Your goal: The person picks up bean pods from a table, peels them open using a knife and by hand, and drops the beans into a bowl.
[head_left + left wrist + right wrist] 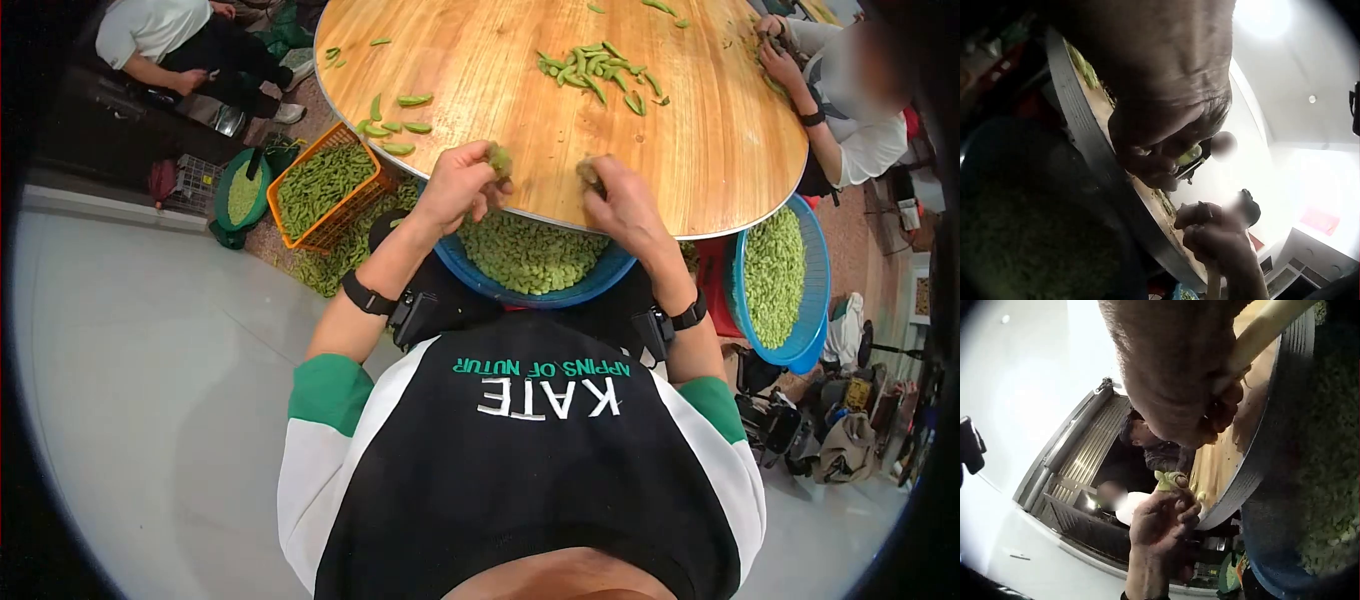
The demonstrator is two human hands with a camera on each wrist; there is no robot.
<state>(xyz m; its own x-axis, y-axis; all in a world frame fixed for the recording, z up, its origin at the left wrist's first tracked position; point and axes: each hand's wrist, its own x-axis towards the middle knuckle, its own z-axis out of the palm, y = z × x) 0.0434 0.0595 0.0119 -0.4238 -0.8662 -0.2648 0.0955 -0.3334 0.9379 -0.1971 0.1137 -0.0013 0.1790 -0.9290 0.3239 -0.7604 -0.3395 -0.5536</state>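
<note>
My left hand (463, 190) pinches a green bean pod (1163, 482) between thumb and fingertips, over the near rim of the round wooden table (450, 50). To its right my right hand (627, 205) is held with curled fingers at the same rim. A blurred brownish-green patch shows at its fingertips; I cannot tell whether it is something held. Below both hands, a blue basin (455, 262) of shelled green beans (530, 255) sits partly under the table edge. Several loose pods (405, 128) lie on the wood left of my left hand.
A pile of pods (598, 68) lies farther back on the table. On the left stand an orange crate (300, 238) full of pods and a green basin (225, 215). Another blue basin (815, 250) of beans is at right. One person (850, 110) sits right, another (165, 40) left.
</note>
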